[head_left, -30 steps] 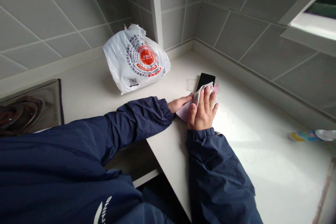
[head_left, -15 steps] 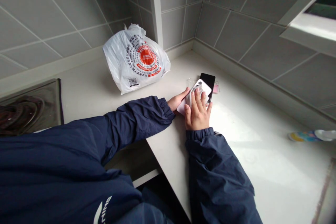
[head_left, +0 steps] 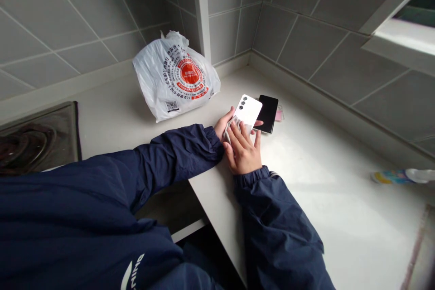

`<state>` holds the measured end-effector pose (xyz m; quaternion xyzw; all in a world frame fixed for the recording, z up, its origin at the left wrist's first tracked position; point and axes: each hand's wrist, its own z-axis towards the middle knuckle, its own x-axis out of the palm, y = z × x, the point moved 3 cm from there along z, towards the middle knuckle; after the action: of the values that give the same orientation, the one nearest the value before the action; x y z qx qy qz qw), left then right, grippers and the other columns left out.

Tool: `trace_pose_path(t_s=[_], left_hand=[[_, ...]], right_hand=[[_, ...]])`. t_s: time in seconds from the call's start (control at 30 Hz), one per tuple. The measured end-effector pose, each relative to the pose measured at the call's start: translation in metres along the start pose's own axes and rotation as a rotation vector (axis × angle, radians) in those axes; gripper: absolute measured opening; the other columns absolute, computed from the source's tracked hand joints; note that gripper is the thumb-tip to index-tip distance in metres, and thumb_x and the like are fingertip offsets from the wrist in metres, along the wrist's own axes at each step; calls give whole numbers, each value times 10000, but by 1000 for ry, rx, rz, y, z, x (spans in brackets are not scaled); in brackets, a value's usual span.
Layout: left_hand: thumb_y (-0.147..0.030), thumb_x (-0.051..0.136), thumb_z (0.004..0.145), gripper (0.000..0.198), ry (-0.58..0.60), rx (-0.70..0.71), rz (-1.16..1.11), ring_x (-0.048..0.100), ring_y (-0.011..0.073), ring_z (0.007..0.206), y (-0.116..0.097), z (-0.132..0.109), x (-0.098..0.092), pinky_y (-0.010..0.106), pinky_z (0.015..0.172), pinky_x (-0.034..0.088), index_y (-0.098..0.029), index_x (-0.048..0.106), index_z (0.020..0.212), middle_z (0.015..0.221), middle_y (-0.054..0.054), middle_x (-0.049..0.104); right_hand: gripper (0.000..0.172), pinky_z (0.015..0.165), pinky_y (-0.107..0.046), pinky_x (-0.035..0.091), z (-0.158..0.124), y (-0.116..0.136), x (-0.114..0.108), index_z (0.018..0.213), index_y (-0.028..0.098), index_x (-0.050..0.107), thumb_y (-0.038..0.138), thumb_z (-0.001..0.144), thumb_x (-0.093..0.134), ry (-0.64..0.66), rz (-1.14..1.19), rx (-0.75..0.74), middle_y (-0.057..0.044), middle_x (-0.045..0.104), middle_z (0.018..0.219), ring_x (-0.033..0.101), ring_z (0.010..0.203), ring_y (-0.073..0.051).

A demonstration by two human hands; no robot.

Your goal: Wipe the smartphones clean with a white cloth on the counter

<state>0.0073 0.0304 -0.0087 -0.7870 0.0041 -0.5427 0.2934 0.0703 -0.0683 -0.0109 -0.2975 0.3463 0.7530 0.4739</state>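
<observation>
A white smartphone [head_left: 250,108] lies back side up in my left hand [head_left: 223,123], its three camera lenses facing me at the far end. My left thumb is along its left edge, and fingertips show at its right edge. Flat under the fingers of my right hand [head_left: 245,154] is a crumpled light grey cloth [head_left: 228,133], pressed on the lower half of the phone's back. Just right of the phone, a black tablet-like device [head_left: 268,111] rests on the counter. Part of a clear case with a pink patch [head_left: 279,114] sticks out beside it.
A white plastic bag [head_left: 159,77] with red and black print stands on the counter [head_left: 306,145] at the back left. A stove [head_left: 37,133] is at the far left, a colourful bottle [head_left: 396,176] at the right. Grey tiled walls meet in the corner behind.
My right hand and the cloth have slid down and left to the phone's lower half, uncovering the camera end. The phone has turned more upright and shifted left, showing more of the black device.
</observation>
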Motion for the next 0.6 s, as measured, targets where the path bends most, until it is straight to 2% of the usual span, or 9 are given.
trace_pose_path(t_s=[0.1,0.23,0.37,0.5,0.6], left_hand=[[-694,149,991,891,11,9,-15,716,217,730,-4,1,-4,341,742,571,-14,489,1455,1012,196,745],[-626,171,1014,790,-22,129,-59,716,218,758,-7,4,-11,329,699,571,-66,492,1469,1097,186,735],[-688,226,983,828,-12,89,-43,724,235,812,-3,7,-16,356,797,571,-63,537,1428,1131,202,724],[-750,185,955,903,9,36,-6,727,280,902,0,7,-13,443,940,528,-69,544,1428,1157,209,716],[-698,173,986,855,-11,65,-20,713,284,1028,3,6,-6,443,1039,474,-69,530,1442,1238,206,689]], right_hand=[[413,1282,-542,28,0,4,-2,1397,199,581,328,1019,477,-14,30,-68,-67,558,1492,441,1462,-238],[363,1286,-506,49,0,3,-4,1339,219,627,273,1003,501,-66,19,-59,-54,616,1435,509,1411,-210],[361,1278,-498,90,-1,1,-3,1320,210,640,298,1005,490,-130,-48,11,-65,629,1419,541,1381,-217],[488,1259,-561,73,-2,4,3,1462,194,517,392,1025,427,-66,-129,106,-109,524,1520,445,1457,-252],[610,1245,-590,98,-3,4,7,1556,163,383,454,1020,389,1,-164,177,-150,436,1580,351,1510,-279]])
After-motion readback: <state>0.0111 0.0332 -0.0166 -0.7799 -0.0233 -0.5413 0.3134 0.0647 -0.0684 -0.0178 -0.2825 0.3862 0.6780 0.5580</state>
